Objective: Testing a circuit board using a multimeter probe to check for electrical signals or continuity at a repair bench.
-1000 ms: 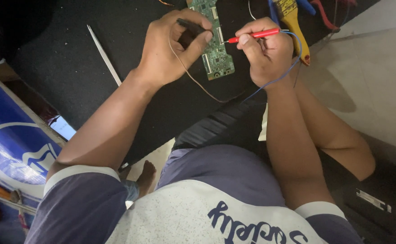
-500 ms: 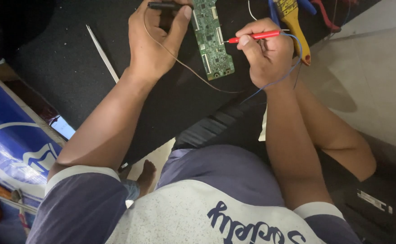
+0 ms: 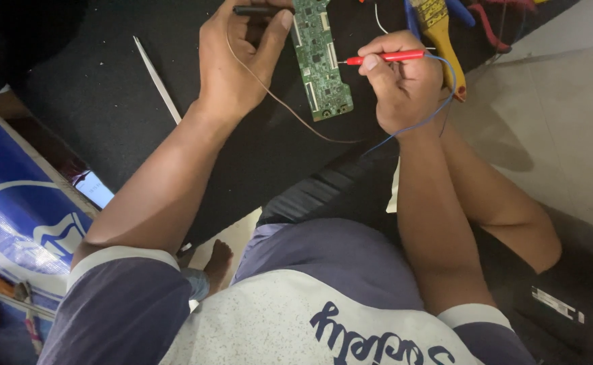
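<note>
- head view looks down on a person bent over a black mat (image 3: pixel 107 101) with a narrow green circuit board (image 3: pixel 320 61) lying on it between the two hands.
- right hand (image 3: pixel 405 88) is clenched around a red probe (image 3: pixel 388 57), held like a pen; its metal tip points left and meets the board's right edge, a grip that suits fine, steady aiming. a blue wire (image 3: pixel 438 101) loops off the probe's back end and round the wrist side.
- left hand (image 3: pixel 239 61) pinches a black probe (image 3: pixel 256 10) between thumb and fingers at the far edge of the picture, just left of the board; whether its tip touches the board cannot be told. a thin brown wire (image 3: pixel 290 111) trails from it across the mat, slack enough not to pull.
- a yellow-handled brush (image 3: pixel 442 34) lies just behind the right hand, within easy reach.
- a thin white stick (image 3: pixel 158 80) lies to the left on the mat, well apart from the board.
- a blue and white carton (image 3: pixel 19 203) sits at the near left, off the mat.
</note>
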